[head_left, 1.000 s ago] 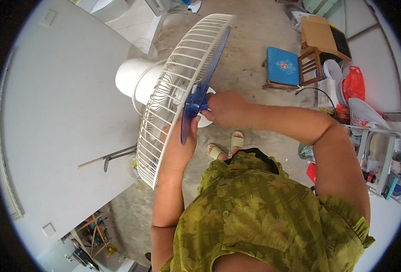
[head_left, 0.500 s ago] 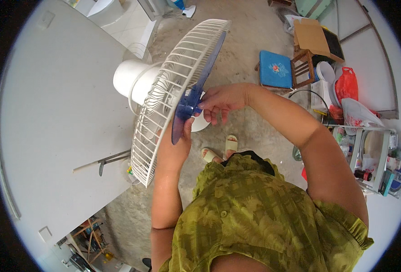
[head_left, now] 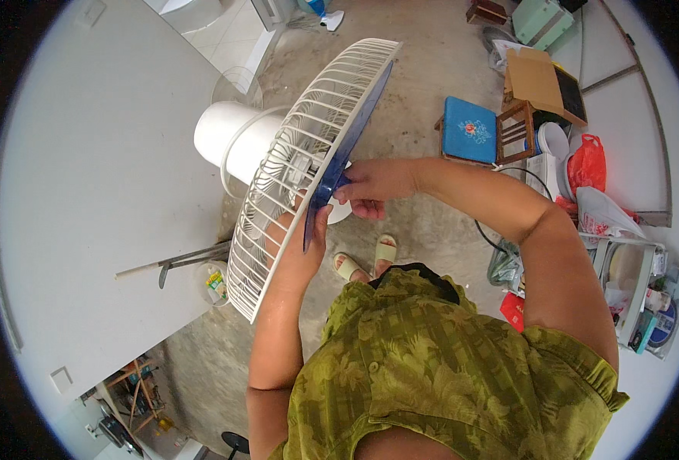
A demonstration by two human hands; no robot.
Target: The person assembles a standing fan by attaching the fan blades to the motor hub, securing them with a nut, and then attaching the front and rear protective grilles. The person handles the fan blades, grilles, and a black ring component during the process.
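Note:
A white standing fan tilts in front of me, with its rounded motor housing (head_left: 236,146) to the left and its rear wire grille (head_left: 259,230) facing right, no front cover on it. The translucent blue fan blade (head_left: 355,123) lies along the grille's open side. My left hand (head_left: 303,249) grips the blade's lower part, thumb in front and fingers partly hidden behind the wires. At the hub, my right hand (head_left: 370,186) pinches the blade's middle, its other fingers curled. Part of the fan's white base (head_left: 340,212) shows below the hands.
A wooden chair with a blue cushion (head_left: 470,130) stands ahead right, near an open cardboard box (head_left: 533,80). Along the right wall are a red bag (head_left: 587,162) and a loaded shelf rack (head_left: 629,287). A pale wall panel (head_left: 117,169) borders the left, beside a clear bin (head_left: 215,284).
My right hand has pressed the blade's hub inward, so the blue blade now sits deeper in the grille. The left hand keeps its hold. The whole view has shifted slightly.

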